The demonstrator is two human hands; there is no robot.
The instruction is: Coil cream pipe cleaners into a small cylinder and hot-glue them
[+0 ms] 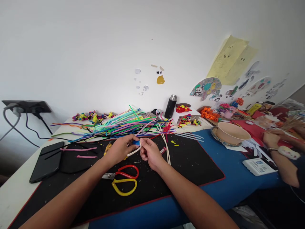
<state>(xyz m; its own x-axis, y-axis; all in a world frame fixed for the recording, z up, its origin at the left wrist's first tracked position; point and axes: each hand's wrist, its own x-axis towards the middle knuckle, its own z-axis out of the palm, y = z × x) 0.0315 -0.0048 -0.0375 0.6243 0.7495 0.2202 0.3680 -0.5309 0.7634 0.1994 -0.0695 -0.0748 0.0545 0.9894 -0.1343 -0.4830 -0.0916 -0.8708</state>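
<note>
Both hands meet over a black mat (190, 165). My left hand (121, 147) is closed, pinching a small blue piece (136, 142) that looks like pipe cleaner. Closed beside it, my right hand (150, 152) grips a white pipe cleaner (133, 152), which curves from its fingertips toward the left hand. How the white and blue pieces join is hidden by the fingers. Below the hands lie scissors (125, 179) with one red and one yellow handle. More white pipe cleaners (166, 144) lie just right of my right hand, and pink pieces (87, 156) lie to the left.
A large heap of coloured pipe cleaners (124, 124) lies behind the mat. At left rests a dark tablet or phone (46, 162). A black bottle (171, 107) stands near the wall. Rightward are a bowl (233, 132), a white box (259, 166) and another person's arm (286, 165).
</note>
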